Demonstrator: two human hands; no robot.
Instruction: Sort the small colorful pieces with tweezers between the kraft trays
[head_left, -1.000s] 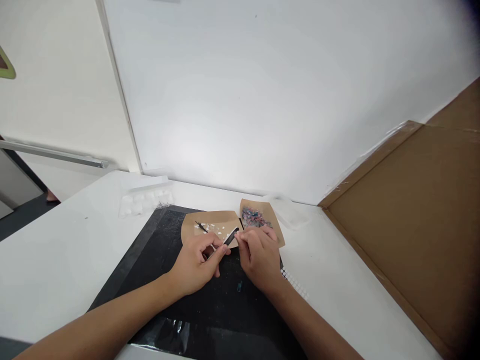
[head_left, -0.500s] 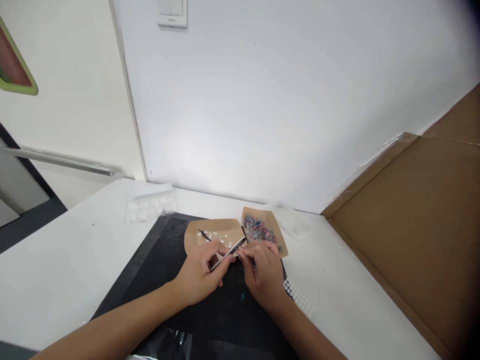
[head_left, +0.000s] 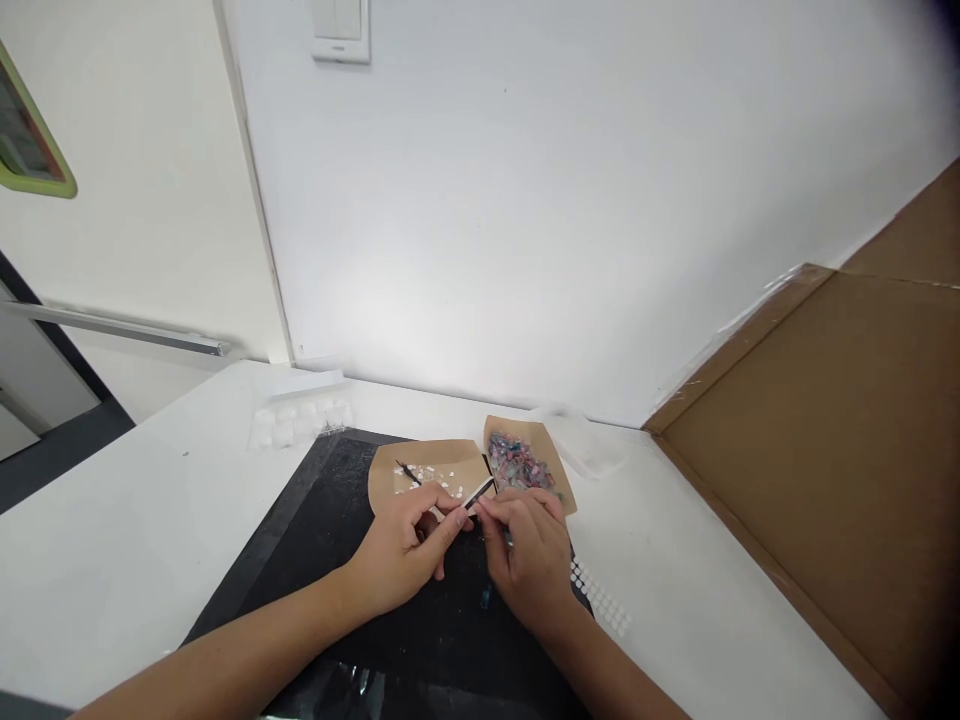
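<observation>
Fingers of my left hand (head_left: 401,550) close around slim black tweezers (head_left: 476,495), their tips meeting the pinched fingertips of my right hand (head_left: 529,560) above the black mat (head_left: 322,520). Any piece between them is hidden. A slack pinch, I judge, could flick it into the white bits (head_left: 442,478) on the brown paper tray (head_left: 390,482) beyond.

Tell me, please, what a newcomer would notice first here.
The left hand holds a slim tool over a black mat, low centre; the right hand pinches at its tip. Beyond lie two brown papers, one with white bits, one with coloured bits. Cardboard fills the right.
</observation>
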